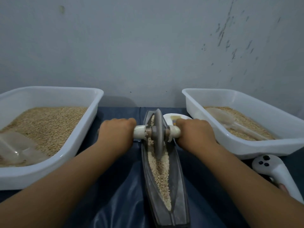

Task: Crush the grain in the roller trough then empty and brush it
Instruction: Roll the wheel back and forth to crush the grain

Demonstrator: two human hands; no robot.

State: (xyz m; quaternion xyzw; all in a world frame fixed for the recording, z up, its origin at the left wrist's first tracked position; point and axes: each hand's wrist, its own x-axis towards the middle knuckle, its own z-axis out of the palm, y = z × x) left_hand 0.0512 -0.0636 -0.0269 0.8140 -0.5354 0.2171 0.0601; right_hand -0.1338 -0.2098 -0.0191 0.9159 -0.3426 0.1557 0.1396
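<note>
Squarely in the middle of the worktop (125, 186), which is covered with dark blue sheeting, lies a long narrow metal trough (178, 186), running away from the person toward the wall. Pale crushed grain (160, 175) fills its groove from near the front tip back past the wheel. A grey disc-shaped roller wheel (158, 134) stands upright on edge in the far half of the trough, its lower rim sunk in the grain. An axle passes through the wheel, with a white handle (139, 131) sticking out on each side.

The left hand (116, 131) has its grip clenched round the left handle, fingers curled over the top. The right hand (195, 132) grasps the right handle in the same way. Both forearms reach forward from the bottom of the view.

To the left sits a white plastic tub (92, 99) holding whole grain, with a clear scoop (19, 147) lying in its near corner. To the right a second white tub (246, 147) holds more grain and a translucent spoon (230, 122) lying on top. A small white dish (171, 116) shows just behind the right hand, beside the trough. A white handheld controller (276, 171) with dark buttons lies near the right tub's front edge.
</note>
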